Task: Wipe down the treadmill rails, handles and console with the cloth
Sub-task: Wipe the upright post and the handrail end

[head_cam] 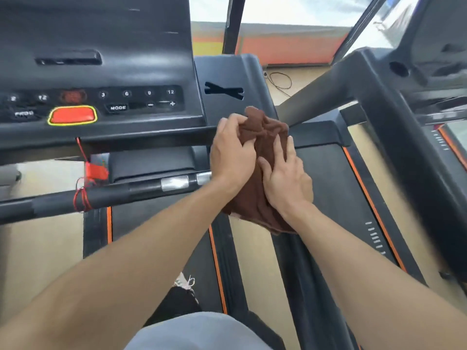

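A brown cloth (262,130) is bunched up over the right end of the treadmill's handle area, below the right side panel (225,72). My left hand (232,152) grips the cloth's left side with curled fingers. My right hand (285,178) lies on the cloth's lower right, fingers spread and pressing it. The black console (101,79) with its red stop button (72,115) sits to the left. The front handlebar (141,189) with a silver sensor pad runs left from under my left hand. The rail under the cloth is hidden.
A red safety cord (86,173) hangs from the console and is tied round the handlebar. A second treadmill (414,102) stands close on the right. The belt (161,236) with orange edge strips lies below. A cable (279,80) lies on the floor behind.
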A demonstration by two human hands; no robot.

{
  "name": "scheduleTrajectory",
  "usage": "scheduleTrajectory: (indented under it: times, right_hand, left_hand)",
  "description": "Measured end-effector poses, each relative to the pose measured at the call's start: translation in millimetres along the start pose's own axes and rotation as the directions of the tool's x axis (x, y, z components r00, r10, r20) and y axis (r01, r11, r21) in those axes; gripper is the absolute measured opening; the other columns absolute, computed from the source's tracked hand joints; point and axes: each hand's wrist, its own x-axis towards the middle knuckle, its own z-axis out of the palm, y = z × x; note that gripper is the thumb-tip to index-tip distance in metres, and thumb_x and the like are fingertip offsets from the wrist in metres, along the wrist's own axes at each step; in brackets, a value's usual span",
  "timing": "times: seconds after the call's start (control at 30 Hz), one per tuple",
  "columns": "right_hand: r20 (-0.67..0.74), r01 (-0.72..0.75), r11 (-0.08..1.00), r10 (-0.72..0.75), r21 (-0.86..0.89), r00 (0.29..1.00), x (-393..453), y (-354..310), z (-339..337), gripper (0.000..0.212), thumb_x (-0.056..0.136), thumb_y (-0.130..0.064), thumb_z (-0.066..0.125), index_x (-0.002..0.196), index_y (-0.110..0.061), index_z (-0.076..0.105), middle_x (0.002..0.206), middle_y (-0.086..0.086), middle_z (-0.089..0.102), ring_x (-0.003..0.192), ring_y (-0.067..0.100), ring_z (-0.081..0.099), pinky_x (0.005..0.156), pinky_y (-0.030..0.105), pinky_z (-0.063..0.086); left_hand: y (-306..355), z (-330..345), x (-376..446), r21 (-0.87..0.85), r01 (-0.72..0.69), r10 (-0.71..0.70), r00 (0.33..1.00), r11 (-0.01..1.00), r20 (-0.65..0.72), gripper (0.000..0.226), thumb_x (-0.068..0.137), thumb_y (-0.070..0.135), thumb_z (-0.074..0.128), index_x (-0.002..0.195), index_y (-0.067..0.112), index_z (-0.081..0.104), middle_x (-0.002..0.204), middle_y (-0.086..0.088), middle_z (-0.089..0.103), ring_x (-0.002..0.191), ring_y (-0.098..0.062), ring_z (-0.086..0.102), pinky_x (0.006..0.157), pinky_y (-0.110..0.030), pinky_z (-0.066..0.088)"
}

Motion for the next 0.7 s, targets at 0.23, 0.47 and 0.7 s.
scheduleTrajectory:
  times: [0.23, 0.47, 0.7]
  right_hand:
    - [0.028, 0.035, 0.974, -0.029, -0.223, 0.999, 84, -44, 11, 0.074, 0.100, -0.068, 0.009, 0.164, -0.032, 0.004, 0.173, 0.002, -0.007, 0.156, 0.040, 0.004, 0.123, 0.055, 0.019]
    - [0.123, 0.151, 0.970, -0.129, -0.192, 0.984, 180, -79, 5, 0.072, 0.101, -0.062, 0.018, 0.164, -0.034, -0.003, 0.171, -0.004, -0.017, 0.156, 0.035, -0.017, 0.125, 0.058, 0.001]
    - [0.165, 0.183, 0.974, -0.160, -0.136, 0.973, 260, -102, -7, 0.080, 0.099, -0.055, 0.044, 0.164, -0.028, 0.006, 0.172, 0.001, 0.004, 0.156, 0.040, -0.003, 0.120, 0.060, 0.022]
  left_hand:
    - [4, -18, 109, 0.144, -0.079, 0.063, 0.992, 0.986, 0.107, 0.057, 0.087, -0.008, 0.055, 0.136, 0.022, 0.054, 0.126, 0.004, 0.045, 0.118, -0.012, 0.048, 0.097, -0.015, 0.033]
    - [16, -11, 162, 0.108, -0.118, 0.107, 0.989, 0.987, 0.102, 0.056, 0.094, -0.002, 0.047, 0.148, 0.015, 0.046, 0.151, -0.002, 0.047, 0.141, -0.013, 0.040, 0.120, -0.022, 0.024]
    - [14, 24, 238, 0.225, 0.141, -0.190, 0.959, 0.964, 0.210, 0.057, 0.110, 0.047, 0.022, 0.159, 0.020, 0.030, 0.166, -0.004, 0.028, 0.155, -0.021, 0.018, 0.125, -0.038, 0.010]
